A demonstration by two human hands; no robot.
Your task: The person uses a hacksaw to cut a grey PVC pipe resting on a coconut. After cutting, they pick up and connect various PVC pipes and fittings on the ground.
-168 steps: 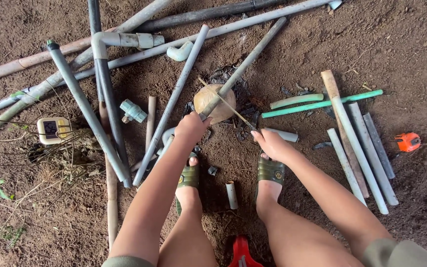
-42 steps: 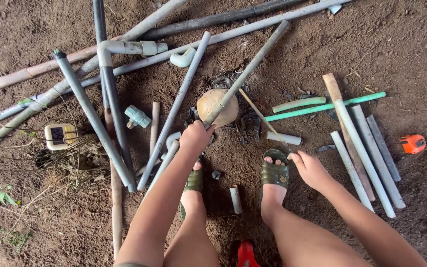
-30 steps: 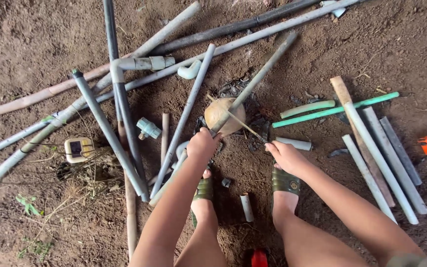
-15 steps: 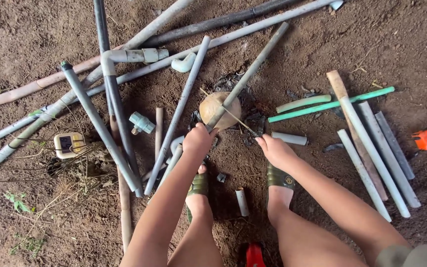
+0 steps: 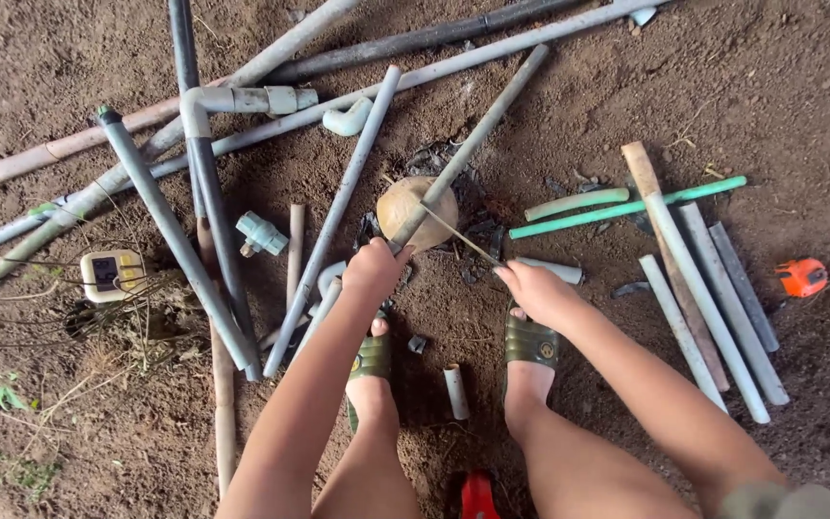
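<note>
My left hand [image 5: 374,269] grips the near end of a long grey pipe [image 5: 468,144] that lies across a round tan stone [image 5: 417,210] on the dirt. My right hand [image 5: 537,290] holds one end of a thin blade [image 5: 460,236], a hacksaw-like strip, whose other end rests against the pipe above the stone. Both my feet in green sandals [image 5: 528,344] are planted just below the hands.
Many grey pipes [image 5: 170,235] lie criss-crossed at left, with an elbow fitting [image 5: 348,119] and a teal fitting [image 5: 261,234]. A green rod [image 5: 626,207] and cut pipe lengths [image 5: 708,308] lie right. An orange tape measure [image 5: 803,277], a power socket box [image 5: 110,274], a short pipe offcut [image 5: 455,391].
My right hand came back from the right side of the ground to the blade by the stone. My left hand has stayed on the pipe end throughout.
</note>
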